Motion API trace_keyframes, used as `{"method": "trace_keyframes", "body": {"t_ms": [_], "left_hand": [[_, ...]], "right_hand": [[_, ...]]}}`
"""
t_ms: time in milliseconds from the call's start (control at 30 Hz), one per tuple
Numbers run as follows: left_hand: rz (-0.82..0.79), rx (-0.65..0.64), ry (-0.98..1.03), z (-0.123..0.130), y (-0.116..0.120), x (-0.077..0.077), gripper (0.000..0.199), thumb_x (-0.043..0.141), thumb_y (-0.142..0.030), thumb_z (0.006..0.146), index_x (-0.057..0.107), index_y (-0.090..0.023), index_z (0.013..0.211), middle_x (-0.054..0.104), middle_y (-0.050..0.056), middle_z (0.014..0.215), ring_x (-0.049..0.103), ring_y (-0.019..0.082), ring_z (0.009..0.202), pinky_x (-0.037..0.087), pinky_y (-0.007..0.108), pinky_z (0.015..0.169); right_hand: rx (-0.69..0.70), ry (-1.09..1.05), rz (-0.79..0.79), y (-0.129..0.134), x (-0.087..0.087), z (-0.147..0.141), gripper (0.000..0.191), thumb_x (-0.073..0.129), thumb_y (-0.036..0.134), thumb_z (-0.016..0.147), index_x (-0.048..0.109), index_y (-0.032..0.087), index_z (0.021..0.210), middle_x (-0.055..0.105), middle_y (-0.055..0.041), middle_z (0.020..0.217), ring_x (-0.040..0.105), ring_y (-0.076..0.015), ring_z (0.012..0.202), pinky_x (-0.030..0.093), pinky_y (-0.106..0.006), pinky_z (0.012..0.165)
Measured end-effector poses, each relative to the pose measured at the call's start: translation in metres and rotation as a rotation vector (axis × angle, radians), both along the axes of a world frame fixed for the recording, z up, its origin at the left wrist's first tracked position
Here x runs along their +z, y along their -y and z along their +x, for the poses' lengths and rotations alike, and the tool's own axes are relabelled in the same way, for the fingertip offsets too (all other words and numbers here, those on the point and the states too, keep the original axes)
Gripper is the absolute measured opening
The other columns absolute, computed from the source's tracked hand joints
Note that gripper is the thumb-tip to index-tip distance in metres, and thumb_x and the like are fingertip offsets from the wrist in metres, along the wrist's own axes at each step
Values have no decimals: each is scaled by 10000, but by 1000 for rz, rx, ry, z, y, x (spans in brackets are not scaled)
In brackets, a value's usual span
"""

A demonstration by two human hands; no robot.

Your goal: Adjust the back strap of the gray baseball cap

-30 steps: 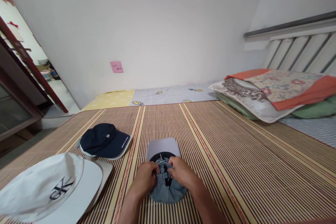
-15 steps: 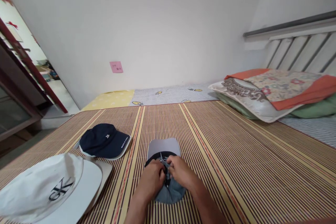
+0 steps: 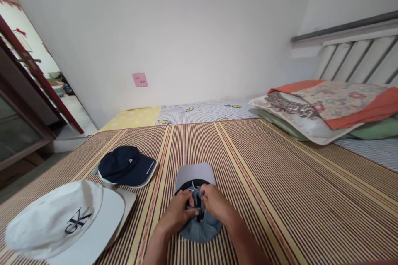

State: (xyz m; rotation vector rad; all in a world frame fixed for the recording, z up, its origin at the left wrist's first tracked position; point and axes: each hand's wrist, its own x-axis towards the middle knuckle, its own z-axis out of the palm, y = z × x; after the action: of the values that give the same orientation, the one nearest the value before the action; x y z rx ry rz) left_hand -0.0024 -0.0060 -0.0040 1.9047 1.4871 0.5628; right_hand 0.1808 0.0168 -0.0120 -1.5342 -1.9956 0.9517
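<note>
We locate the blue-grey cap (image 3: 202, 231) on the striped mat (image 3: 286, 190), directly in front of the wearer, its inner side facing up and its light grey brim (image 3: 195, 174) directed away from the body. We note the right hand (image 3: 216, 202) at the cap's right side: fingers curled, thumb brought in against them, pinching the cap's fabric near the middle. We note the left hand (image 3: 178, 211) at the opposite side: fingers bent, thumb and index finger parted, with both tips touching the cap and part of its inside visible between them. We cannot tell whether the left hand grips the fabric or only rests against it. To the left of both hands, and apart from them, we find the navy cap (image 3: 122, 167) and, nearer the wearer, the white cap (image 3: 54, 219).
</note>
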Motion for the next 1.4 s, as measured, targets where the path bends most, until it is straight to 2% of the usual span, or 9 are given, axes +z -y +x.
{"method": "trace_keyframes", "body": {"t_ms": [367, 500, 633, 800, 933, 1033, 1100, 1200, 1400], "left_hand": [[32, -3, 243, -3, -3, 2, 65, 572, -259, 840, 558, -216, 793, 633, 4, 779, 600, 202, 808, 425, 296, 746], [68, 2, 237, -2, -3, 4, 152, 513, -286, 906, 598, -209, 806, 666, 19, 788, 620, 210, 800, 436, 307, 747], [218, 139, 252, -4, -3, 12, 236, 466, -339, 970, 654, -215, 898, 713, 44, 865, 665, 225, 841, 480, 321, 776], [471, 347, 127, -16, -9, 10, 210, 621, -302, 863, 668, -219, 1050, 712, 93, 1115, 658, 283, 1121, 496, 420, 1008], [211, 539, -25, -26, -14, -3, 475, 702, -305, 830, 597, -127, 1258, 698, 169, 1194, 675, 328, 1138, 515, 451, 982], [57, 468, -49, -27, -13, -6, 332, 710, -233, 831, 664, -119, 1139, 761, 145, 1054, 728, 301, 1015, 534, 381, 882], [54, 412, -40, -26, -12, -5, 214, 675, -114, 807, 702, -153, 1016, 784, 105, 1001, 736, 262, 985, 518, 327, 860], [84, 399, -47, -23, -9, -1, 328, 574, 2, 795, 715, -173, 1034, 788, 106, 1049, 718, 253, 1044, 477, 326, 910], [66, 334, 59, -23, -10, -1, 270, 608, -67, 810, 725, -177, 1027, 795, 87, 980, 730, 252, 950, 503, 310, 834]], "right_hand": [[13, -2, 0, 5, 13, 1, 163, 554, 76, 917, 686, 157, 867, 681, -27, 743, 627, -160, 682, 356, -256, 637], [55, -21, 36, 10, 25, 4, 175, 552, 110, 933, 714, 165, 899, 736, -69, 873, 675, -188, 832, 405, -259, 709], [12, -124, 113, 4, 37, 17, 256, 490, 150, 975, 704, 173, 1115, 759, -80, 936, 704, -190, 863, 460, -267, 771], [-217, -217, 299, -10, 35, 38, 221, 513, 195, 951, 684, 168, 1089, 752, -110, 1032, 717, -213, 923, 513, -304, 819], [-302, -38, 113, -10, 29, 45, 452, 676, 364, 890, 635, 135, 1277, 727, -167, 1192, 711, -273, 1047, 510, -344, 866], [-222, 105, 17, -6, 24, 41, 414, 731, 365, 839, 695, 137, 1183, 751, -166, 1147, 704, -306, 1066, 482, -343, 844], [-189, 134, 27, -5, 21, 38, 246, 697, 278, 848, 731, 159, 1060, 764, -146, 1102, 706, -291, 1045, 458, -319, 817], [-197, 131, 44, -6, 18, 38, 200, 609, 182, 882, 738, 179, 1035, 773, -122, 1061, 706, -254, 1022, 433, -287, 793], [-186, 125, 39, -7, 17, 44, 169, 633, 201, 862, 742, 180, 989, 773, -99, 988, 707, -240, 943, 406, -276, 731]]}}
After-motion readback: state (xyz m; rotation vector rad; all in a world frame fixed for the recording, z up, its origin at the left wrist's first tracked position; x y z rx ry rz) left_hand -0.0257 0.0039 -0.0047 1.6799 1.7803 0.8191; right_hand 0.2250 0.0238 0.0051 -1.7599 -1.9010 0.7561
